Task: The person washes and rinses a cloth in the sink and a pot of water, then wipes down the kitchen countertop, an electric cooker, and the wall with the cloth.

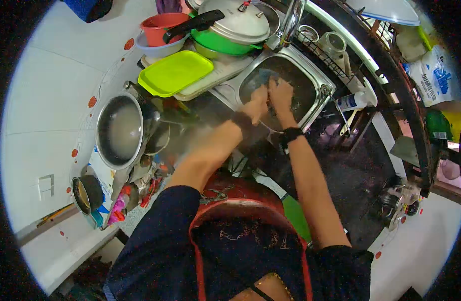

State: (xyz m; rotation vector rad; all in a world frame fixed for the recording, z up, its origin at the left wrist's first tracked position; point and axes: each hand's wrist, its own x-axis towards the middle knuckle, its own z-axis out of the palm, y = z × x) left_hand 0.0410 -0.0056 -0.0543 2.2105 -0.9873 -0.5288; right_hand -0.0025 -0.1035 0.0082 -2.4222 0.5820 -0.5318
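Note:
Both my hands are inside the metal sink, close together below the tap. My left hand is closed, with its fingers curled toward a blurred bluish thing in the basin. Beside it, my right hand reaches down with its fingers bent and pressed together at the same bluish thing. Its kind cannot be made out; the fingertips are partly hidden. Dark bands circle both wrists.
A lime-green tray lies left of the sink, before a pressure cooker and a red bowl. Further left stands a large metal pot with cloudy liquid. Glass jars sit on a wire rack at right, near a white bottle.

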